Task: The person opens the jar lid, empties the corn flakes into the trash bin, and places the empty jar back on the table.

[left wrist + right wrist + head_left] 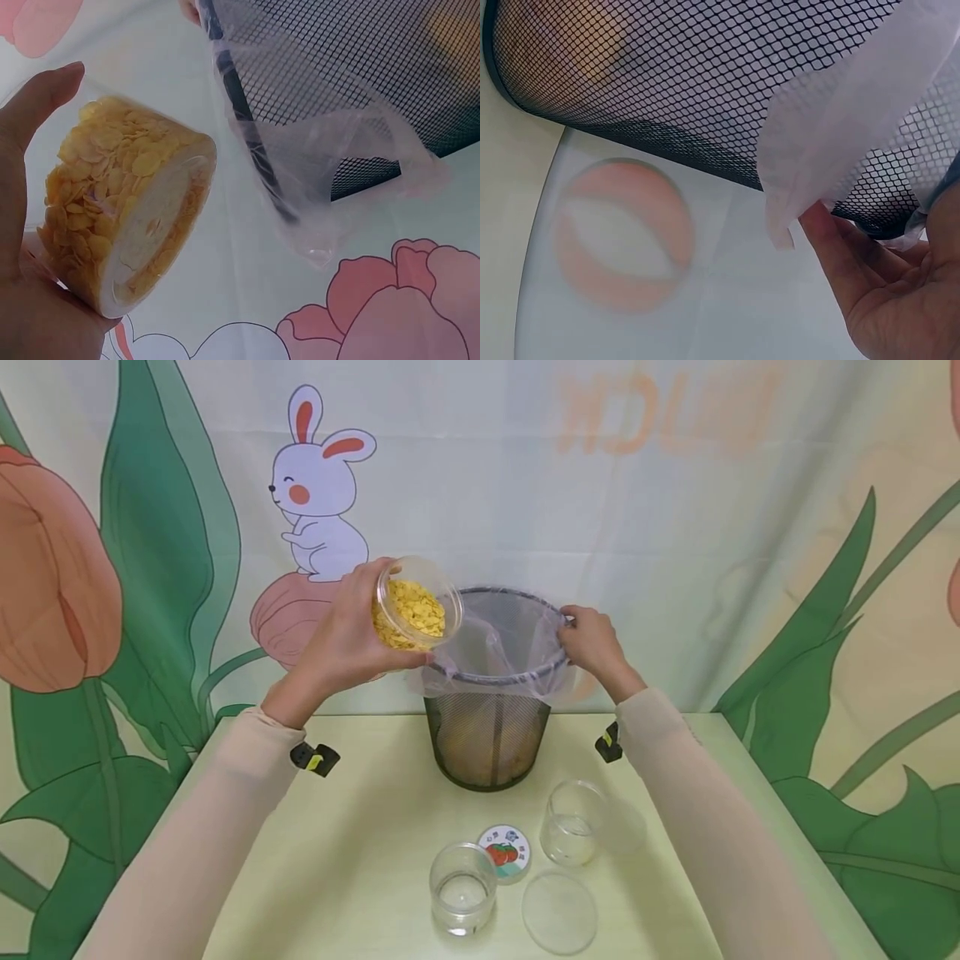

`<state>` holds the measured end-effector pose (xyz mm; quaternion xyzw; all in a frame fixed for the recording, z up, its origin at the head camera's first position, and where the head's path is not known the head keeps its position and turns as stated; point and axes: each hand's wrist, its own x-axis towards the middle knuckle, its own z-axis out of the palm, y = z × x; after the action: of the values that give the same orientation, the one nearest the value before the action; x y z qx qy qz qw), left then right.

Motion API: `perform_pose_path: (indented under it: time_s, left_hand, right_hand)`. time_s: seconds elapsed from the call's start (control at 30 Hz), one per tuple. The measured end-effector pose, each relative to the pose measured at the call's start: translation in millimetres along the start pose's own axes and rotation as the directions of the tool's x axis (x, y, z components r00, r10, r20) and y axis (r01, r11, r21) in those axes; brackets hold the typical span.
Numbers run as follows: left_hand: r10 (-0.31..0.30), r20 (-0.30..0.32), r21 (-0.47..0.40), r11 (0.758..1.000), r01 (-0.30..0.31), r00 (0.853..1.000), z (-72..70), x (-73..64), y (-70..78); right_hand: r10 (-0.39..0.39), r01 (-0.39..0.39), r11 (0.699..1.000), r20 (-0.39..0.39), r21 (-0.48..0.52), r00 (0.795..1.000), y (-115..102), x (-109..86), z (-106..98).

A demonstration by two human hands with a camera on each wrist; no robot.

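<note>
My left hand (pixel 348 631) grips a clear plastic jar (pixel 422 602) of yellow flakes (pixel 112 165), tilted with its mouth toward a black mesh wastebasket (pixel 487 735). The jar is held beside and just above the basket's left rim, and the flakes lie inside it. A thin, translucent bag (pixel 525 627) lines the basket and folds over the rim. At the right side of that rim my right hand (pixel 592 643) holds on, its fingers curled around the edge and the liner. Something yellowish shows dimly through the lower mesh.
Two clear jars, one nearer (pixel 462 893) and one farther right (pixel 573 827), stand on the pale green table (pixel 330 860). Between them lie a round printed lid (pixel 504 853) and a clear disc lid (pixel 559 912). A printed curtain (pixel 480 477) hangs behind.
</note>
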<state>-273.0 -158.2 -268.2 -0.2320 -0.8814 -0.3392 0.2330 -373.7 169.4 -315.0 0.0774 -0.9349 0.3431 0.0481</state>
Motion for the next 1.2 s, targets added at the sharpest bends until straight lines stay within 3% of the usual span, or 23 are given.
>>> perform_pose_path:
  time_s: [0.23, 0.67, 1.2]
  left_hand:
    - [-0.036, 0.005, 0.024, 0.999, 0.036, 0.999, -1.4, 14.4, -2.2]
    - [-0.044, 0.001, 0.089, 0.995, 0.044, 0.999, -1.5, 43.6, -6.4]
    - [-0.036, 0.048, 0.262, 0.965, 0.022, 0.998, 3.0, 64.9, -13.9]
  right_hand:
    - [0.0, 0.0, 1.0, 0.001, 0.006, 1.0, -1.2, -0.9, 1.8]
    - [-0.007, 0.007, 1.0, -0.014, -0.005, 1.0, -1.1, 0.7, 1.0]
    - [-0.014, 0.014, 1.0, -0.008, 0.006, 1.0, -1.0, -1.9, -0.1]
